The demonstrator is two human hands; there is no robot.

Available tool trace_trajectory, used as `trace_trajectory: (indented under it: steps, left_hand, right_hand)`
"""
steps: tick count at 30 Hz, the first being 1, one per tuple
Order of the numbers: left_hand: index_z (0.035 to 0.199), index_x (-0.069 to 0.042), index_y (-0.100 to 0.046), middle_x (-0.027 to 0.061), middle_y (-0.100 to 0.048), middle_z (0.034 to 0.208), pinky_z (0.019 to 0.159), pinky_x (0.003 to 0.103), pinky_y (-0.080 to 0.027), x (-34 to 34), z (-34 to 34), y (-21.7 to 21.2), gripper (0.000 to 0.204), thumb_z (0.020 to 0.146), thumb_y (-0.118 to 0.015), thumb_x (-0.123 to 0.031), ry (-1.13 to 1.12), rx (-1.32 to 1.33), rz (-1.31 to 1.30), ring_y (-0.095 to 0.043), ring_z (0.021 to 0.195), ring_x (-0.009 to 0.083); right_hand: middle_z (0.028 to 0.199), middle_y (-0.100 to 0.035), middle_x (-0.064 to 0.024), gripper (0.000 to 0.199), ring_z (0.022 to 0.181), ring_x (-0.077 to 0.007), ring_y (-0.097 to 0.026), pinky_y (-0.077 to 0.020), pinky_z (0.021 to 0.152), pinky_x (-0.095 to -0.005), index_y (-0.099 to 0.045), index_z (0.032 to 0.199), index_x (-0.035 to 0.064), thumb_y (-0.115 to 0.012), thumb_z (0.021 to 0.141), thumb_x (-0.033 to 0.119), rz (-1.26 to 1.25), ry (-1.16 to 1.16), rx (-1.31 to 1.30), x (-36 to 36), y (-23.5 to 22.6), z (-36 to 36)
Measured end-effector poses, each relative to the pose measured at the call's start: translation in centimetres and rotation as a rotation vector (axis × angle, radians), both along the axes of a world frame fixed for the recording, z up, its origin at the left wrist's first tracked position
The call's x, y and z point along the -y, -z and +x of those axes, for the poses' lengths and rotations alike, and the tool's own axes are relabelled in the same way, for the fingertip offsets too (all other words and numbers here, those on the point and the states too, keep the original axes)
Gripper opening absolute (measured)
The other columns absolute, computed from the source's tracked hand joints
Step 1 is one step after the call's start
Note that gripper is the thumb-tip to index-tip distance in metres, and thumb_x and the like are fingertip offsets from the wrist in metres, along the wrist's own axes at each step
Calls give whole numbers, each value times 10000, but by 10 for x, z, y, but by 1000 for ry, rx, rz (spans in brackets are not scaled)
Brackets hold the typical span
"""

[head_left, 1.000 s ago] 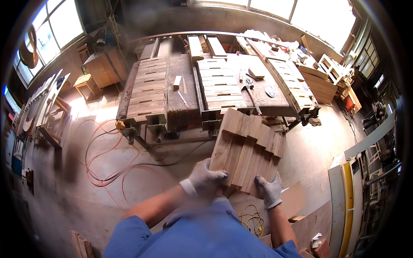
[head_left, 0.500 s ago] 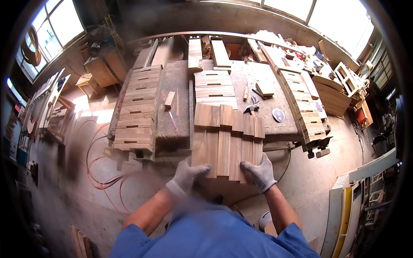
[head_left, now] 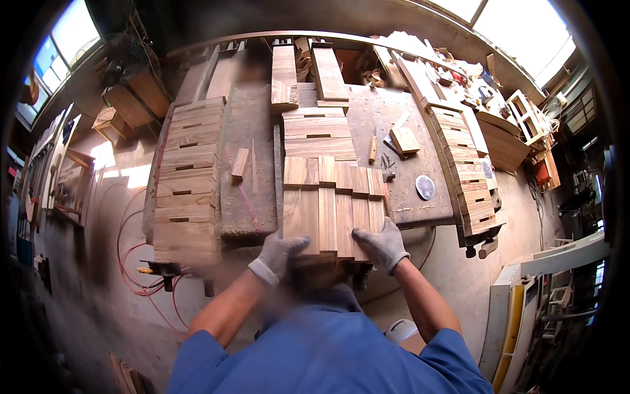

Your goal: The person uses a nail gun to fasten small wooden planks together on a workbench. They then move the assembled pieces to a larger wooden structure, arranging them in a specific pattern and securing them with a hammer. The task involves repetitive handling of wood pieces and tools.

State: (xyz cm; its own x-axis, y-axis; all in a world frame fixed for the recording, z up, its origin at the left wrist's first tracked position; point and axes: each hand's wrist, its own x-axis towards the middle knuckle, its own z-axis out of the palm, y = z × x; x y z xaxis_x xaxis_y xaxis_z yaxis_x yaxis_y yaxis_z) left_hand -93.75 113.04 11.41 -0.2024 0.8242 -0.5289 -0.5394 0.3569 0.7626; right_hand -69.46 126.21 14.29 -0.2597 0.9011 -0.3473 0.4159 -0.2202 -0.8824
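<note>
I hold a wooden panel (head_left: 331,203) made of several vertical slats with a stepped upper row. It lies flat over the near end of the middle stack of slatted boards (head_left: 318,128) on the workbench (head_left: 252,171). My left hand (head_left: 279,255), in a grey glove, grips the panel's near left corner. My gloved right hand (head_left: 380,244) grips its near right edge.
A second slatted stack (head_left: 187,177) lies at the bench's left and a third (head_left: 462,164) at the right. Small wood blocks (head_left: 239,164), a square block (head_left: 405,139), tools and a round disc (head_left: 425,187) lie on the bench. Red cable (head_left: 131,262) loops on the floor.
The panel has swung from my right, tilted in the air, to the middle and come down flat onto the centre stack. Both hands stayed on its near edge.
</note>
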Motion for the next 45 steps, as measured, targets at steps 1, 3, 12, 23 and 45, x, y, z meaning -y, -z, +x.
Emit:
trace_trajectory:
  steps: [1, 3, 12, 23, 45]
  left_hand:
    - [1141, 0, -705, 91, -757, 1015, 895, 344, -579, -5, -1, 6, 276, 913, -731, -152, -15, 31, -30, -715, 908, 178]
    - [1132, -6, -703, 86, -748, 993, 885, 376, -597, -19, -7, 24, 265, 912, -729, -151, -50, 83, -84, -713, 896, 186]
    - [1104, -42, -703, 81, -726, 1012, 875, 446, -621, -48, -20, 98, 231, 917, -729, -175, -72, 128, -158, -712, 926, 226]
    - [1148, 97, -730, 266, -745, 1151, 968, 415, -554, -70, -45, 36, 732, 902, -710, -592, 647, -683, -385, -730, 1089, 357]
    - [1298, 53, -621, 291, -688, 1248, 1022, 461, -525, -78, -10, 47, 828, 838, -772, -619, 197, -1264, -311, -661, 1177, 433]
  right_hand:
    - [1087, -746, -182, 633, 923, -210, -738, -616, 821, -350, -616, 1224, -67, -906, 761, 252, -17, 0, -27, -9, 12, 0]
    - [1110, -749, -193, 678, 956, -227, -743, -612, 850, -354, -612, 1255, -62, -907, 759, 293, -32, -51, 9, -28, 15, -5]
    - [1147, -740, -247, 817, 1061, -357, -735, -573, 961, -421, -579, 1289, -39, -900, 723, 455, 84, -167, 191, -91, 108, -8]
    - [1268, -666, -284, 777, 1176, -435, -665, -531, 1007, -493, -646, 1244, -4, -757, 820, 637, 188, -410, 756, -97, 75, -13]
    - [1098, -738, -283, 803, 1059, -440, -712, -553, 948, -498, -622, 1265, 1, -785, 784, 624, 216, -275, 740, -78, 86, -19]
